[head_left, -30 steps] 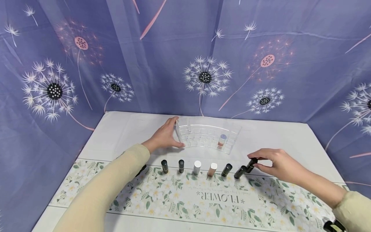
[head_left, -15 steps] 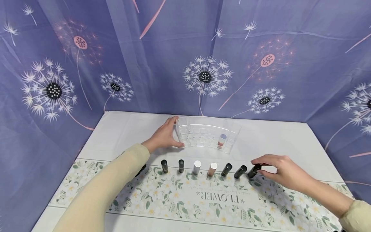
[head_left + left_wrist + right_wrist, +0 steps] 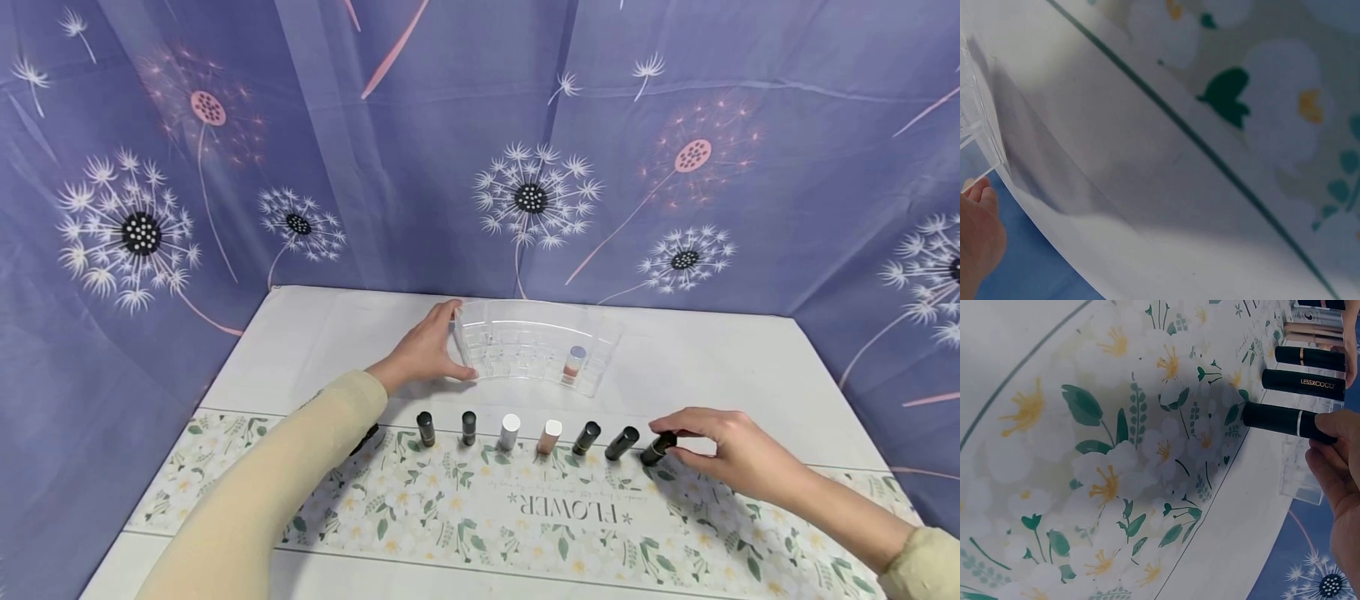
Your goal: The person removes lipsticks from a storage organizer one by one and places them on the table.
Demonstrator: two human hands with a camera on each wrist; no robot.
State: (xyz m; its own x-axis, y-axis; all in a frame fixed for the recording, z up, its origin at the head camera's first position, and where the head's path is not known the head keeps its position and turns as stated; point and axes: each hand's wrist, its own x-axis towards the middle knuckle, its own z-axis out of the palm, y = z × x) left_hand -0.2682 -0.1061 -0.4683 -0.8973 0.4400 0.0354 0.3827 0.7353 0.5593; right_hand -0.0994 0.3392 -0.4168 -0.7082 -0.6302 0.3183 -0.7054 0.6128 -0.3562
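Note:
My left hand (image 3: pixel 423 352) grips the left side of a clear plastic lipstick organizer (image 3: pixel 536 317), thumb at the front corner and fingers at the back. One lipstick with a lilac-grey top (image 3: pixel 575 364) stands in the organizer's right part. Between thumb and fingers, my right hand (image 3: pixel 731 450) pinches the top of a black lipstick (image 3: pixel 1285 421) with a silver band. This tube is upright on the table at the right end of a row. Beside it stands another black lipstick (image 3: pixel 622 443), marked LESSXCOCO in the right wrist view.
Further along the row are a black lipstick (image 3: pixel 587 439), a pinkish one with a white top (image 3: pixel 550 437), a silver-white one (image 3: pixel 510 433) and two dark ones (image 3: pixel 468 429). A floral runner (image 3: pixel 450 517) crosses the white table (image 3: pixel 720 358). A purple dandelion-print curtain (image 3: pixel 420 167) surrounds the back and sides.
My right hand has moved slightly right and toward me with the black lipstick, setting it apart from its neighbour at the row's end. My left hand stays on the organizer.

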